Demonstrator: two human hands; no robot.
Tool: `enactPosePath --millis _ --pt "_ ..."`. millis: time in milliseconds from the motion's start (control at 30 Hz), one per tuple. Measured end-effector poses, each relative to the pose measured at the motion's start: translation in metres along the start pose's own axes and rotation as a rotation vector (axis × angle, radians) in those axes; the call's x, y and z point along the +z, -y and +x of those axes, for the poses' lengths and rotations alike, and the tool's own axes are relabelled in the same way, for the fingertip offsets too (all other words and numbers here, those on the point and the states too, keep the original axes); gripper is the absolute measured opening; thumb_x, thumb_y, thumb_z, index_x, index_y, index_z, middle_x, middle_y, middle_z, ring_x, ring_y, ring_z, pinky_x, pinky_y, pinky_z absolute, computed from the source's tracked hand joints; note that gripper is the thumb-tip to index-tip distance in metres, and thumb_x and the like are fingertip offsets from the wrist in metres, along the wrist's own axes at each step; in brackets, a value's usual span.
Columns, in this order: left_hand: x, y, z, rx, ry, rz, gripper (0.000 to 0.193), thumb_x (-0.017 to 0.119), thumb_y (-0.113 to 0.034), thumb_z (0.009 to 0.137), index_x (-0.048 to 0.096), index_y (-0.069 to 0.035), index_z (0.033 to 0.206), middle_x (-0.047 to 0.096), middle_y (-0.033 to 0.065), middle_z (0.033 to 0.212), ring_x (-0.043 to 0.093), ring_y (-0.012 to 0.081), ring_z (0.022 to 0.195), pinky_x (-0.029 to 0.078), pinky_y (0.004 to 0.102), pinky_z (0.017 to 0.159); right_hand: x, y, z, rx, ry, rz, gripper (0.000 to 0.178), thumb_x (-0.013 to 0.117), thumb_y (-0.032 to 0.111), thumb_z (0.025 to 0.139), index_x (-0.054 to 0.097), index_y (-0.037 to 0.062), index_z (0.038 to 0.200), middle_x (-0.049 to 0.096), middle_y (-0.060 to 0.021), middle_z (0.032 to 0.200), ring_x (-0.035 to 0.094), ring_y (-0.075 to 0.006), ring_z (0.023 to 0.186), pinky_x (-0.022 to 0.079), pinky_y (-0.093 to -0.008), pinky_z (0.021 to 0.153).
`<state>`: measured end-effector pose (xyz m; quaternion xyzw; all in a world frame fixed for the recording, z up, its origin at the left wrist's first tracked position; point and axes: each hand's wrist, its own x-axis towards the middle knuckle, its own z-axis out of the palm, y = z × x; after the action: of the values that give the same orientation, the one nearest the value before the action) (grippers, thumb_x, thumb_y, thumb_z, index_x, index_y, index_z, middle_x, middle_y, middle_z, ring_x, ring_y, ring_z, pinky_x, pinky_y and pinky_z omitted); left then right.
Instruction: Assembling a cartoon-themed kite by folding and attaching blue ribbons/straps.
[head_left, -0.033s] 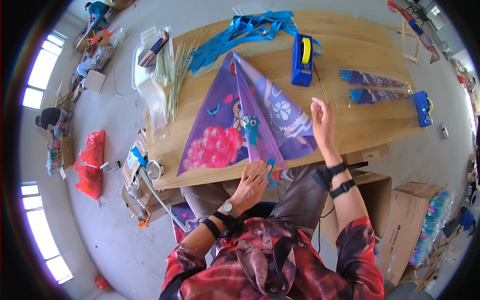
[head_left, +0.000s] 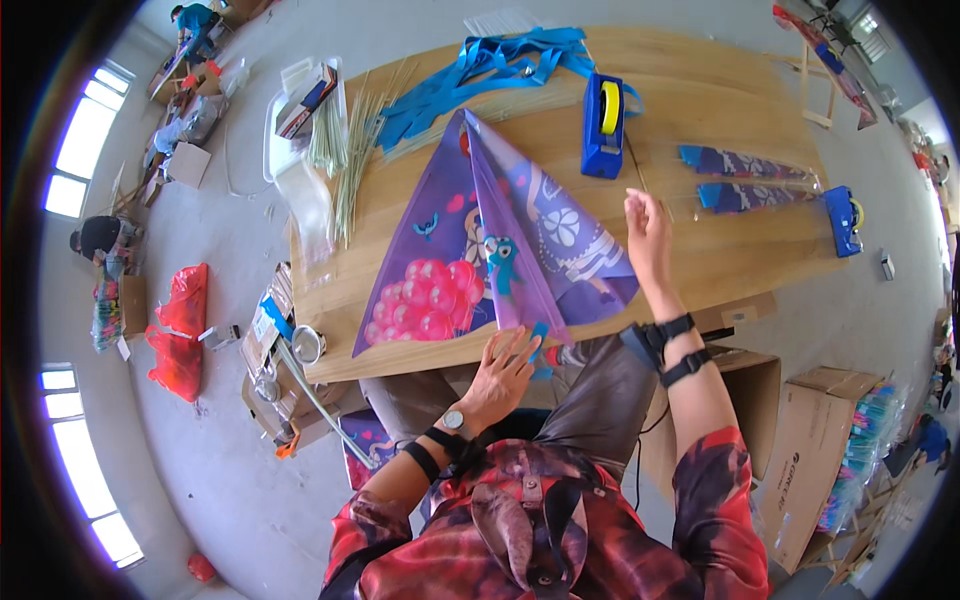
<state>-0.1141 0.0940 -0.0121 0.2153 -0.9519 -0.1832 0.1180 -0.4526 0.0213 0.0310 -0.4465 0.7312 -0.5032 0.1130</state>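
A purple kite (head_left: 425, 240) printed with pink balloons, hearts and a blue bird lies on the wooden table, its tip pointing away from me. A raised fold runs down its middle, and its right wing overhangs the near table edge a little. My left hand (head_left: 500, 375) rests with fingers outstretched at the kite's near edge, beside a short blue ribbon (head_left: 541, 345). Just right of the kite's right corner, my right hand (head_left: 648, 240) is held up with fingers loosely bent and nothing visible in it.
Beyond the kite are a blue tape dispenser (head_left: 603, 130), blue ribbons (head_left: 430, 115) and thin sticks (head_left: 352, 180). Two wrapped kites (head_left: 750, 195) and another dispenser (head_left: 843, 220) lie at right. A metal cup (head_left: 308, 344) sits at the near left edge. Cardboard boxes (head_left: 815, 460) stand on the floor.
The kite's right corner and my right hand have shifted very slightly to the right and away from me. My left hand stays at the near edge.
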Motion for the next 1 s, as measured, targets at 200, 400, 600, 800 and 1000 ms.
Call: enactPosePath --millis 200,400,600,800,1000 --pt "-0.005 -0.004 0.005 0.006 0.049 0.013 0.018 0.065 -0.014 0.086 0.065 -0.005 0.102 0.045 0.0108 0.157 0.03 0.0341 0.153 0.025 0.0617 0.12 0.022 -0.072 0.094 0.145 -0.061 0.028 0.029 0.07 0.028 0.098 0.072 0.0018 0.11 0.076 -0.0123 0.097 0.072 -0.0222 0.088 0.055 -0.0362 0.082" --pt "-0.004 -0.002 0.003 0.009 0.008 0.0 0.014 0.068 -0.012 0.083 0.068 -0.006 0.095 0.044 0.01 0.158 0.029 0.0312 0.153 0.02 0.0608 0.121 0.031 -0.072 0.129 0.299 0.094 -0.02 0.027 0.071 0.028 0.096 0.073 0.0012 0.102 0.075 -0.0105 0.091 0.069 -0.0201 0.083 0.054 -0.0349 0.077" --pt "0.003 0.003 0.0 -0.008 -0.006 -0.043 0.011 0.068 -0.011 0.083 0.067 -0.006 0.093 0.044 0.0099 0.159 0.03 0.0309 0.153 0.02 0.0613 0.121 0.023 -0.041 0.14 0.515 0.226 0.207 0.02 0.073 0.023 0.096 0.071 0.0034 0.092 0.068 -0.0014 0.083 0.061 -0.0117 0.071 0.053 -0.0289 0.072" --pt "0.004 0.003 0.001 -0.003 -0.002 -0.053 0.01 0.068 -0.012 0.082 0.066 -0.007 0.091 0.043 0.0098 0.159 0.03 0.0309 0.153 0.018 0.0615 0.122 0.014 -0.021 0.134 0.656 0.169 0.457 0.015 0.075 0.017 0.094 0.067 0.0075 0.087 0.059 0.0009 0.077 0.056 -0.0108 0.069 0.056 -0.0312 0.078" --pt "-0.002 0.002 0.0 -0.019 0.046 -0.028 0.018 0.062 -0.015 0.089 0.066 -0.006 0.104 0.042 0.0087 0.16 0.03 0.0316 0.153 0.024 0.0624 0.12 0.011 -0.026 0.127 0.644 0.193 0.648 0.014 0.073 0.014 0.095 0.066 0.0069 0.086 0.059 -0.0008 0.082 0.058 -0.012 0.08 0.056 -0.0325 0.087"
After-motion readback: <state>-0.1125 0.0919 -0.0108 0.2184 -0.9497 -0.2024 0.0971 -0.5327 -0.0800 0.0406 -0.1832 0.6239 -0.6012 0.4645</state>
